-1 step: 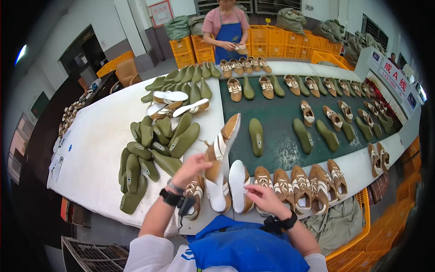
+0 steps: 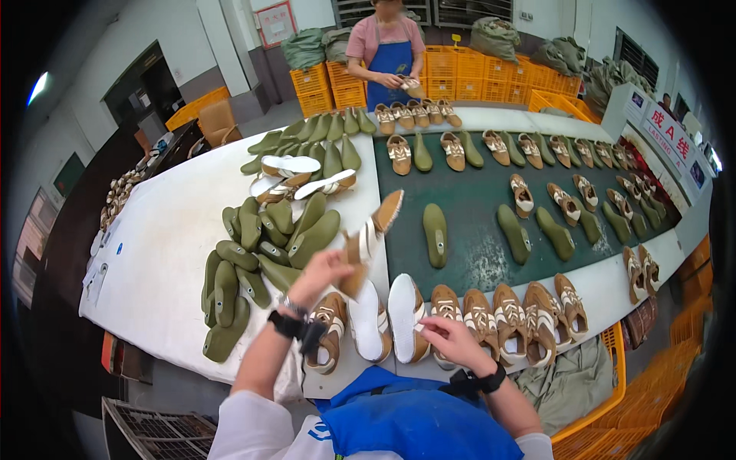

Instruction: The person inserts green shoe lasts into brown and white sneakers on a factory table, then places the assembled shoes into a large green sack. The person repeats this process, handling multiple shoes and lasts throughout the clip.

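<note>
— What is the left hand doing?
— It grips a brown-and-white shoe by the near end. The shoe is up in the air, slanted, its other end pointing far and to the right.
— And the right hand?
— Thumb and fingers are drawn together, just right of a white-bottomed shoe. A small white bit shows at the fingertips; I cannot tell whether they pinch it.
— What sits around them?
— A second white-bottomed shoe lies just left of the first, both bottom up. Left of that pair is a brown shoe, opening upward; to the right stands a row of brown shoes.
— Farther off?
— Left, green shoe lasts lie heaped on a white table. Right, a dark green surface bears shoes and more lasts, one last lying apart near its left edge. On the far side a co-worker holds a shoe, with yellow crates behind.
</note>
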Tool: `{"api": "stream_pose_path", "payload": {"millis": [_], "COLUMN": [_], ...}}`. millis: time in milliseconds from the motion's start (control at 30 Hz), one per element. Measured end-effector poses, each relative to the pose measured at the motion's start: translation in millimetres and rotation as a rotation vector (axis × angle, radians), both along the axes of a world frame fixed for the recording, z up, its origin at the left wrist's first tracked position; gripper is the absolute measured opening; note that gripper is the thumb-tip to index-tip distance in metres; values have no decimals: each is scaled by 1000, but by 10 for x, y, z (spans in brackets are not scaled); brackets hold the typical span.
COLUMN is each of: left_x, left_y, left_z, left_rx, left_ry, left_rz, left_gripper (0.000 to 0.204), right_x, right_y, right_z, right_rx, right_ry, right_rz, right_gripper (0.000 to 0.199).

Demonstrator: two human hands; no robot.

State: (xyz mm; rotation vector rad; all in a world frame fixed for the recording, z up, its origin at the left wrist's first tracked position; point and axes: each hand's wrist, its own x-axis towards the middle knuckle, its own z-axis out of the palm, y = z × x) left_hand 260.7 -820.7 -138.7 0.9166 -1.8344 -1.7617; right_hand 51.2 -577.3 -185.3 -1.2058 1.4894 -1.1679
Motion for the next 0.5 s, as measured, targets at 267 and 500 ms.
{"api": "stream_pose_path", "payload": {"millis": [267,500], "left_x": [-28,30], "left_y": [-1991,-763], "left_z": [18,-937], "left_rx": [-1310,-847], "left_ry": [-452,-645], "left_rz": [684,-179], "left_gripper": [46,26], "right_x": [-241,-308], "right_y": [415,504], "right_z": [-198,-251], "right_rx": [15,49], "right_ry": [-100,-152], "right_rz": [-151,-220], "right_gripper": [27,26]}}
